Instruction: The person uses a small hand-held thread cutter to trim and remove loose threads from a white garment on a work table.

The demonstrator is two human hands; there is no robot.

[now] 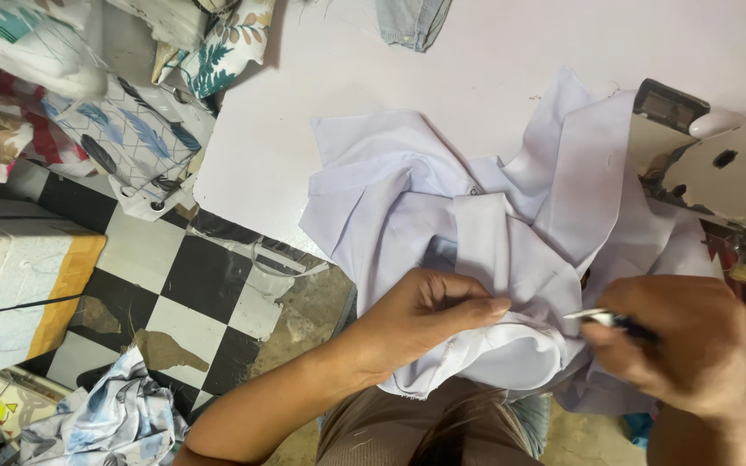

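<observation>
The left hand (425, 315) pinches a fold of the pale lilac garment (485, 250), thumb pressed against the fingers. Just beside that grip, the right hand (684, 341) closes around a small metal-tipped tool (602, 319), its point touching the cloth. The garment is heaped on the white table (287, 129) above both grips and spills over the edge into the lap. Well left of the pinch stands a white foam box (10, 285) with a yellow side — contents hidden. A sewing machine (718, 164) sits above the right hand.
</observation>
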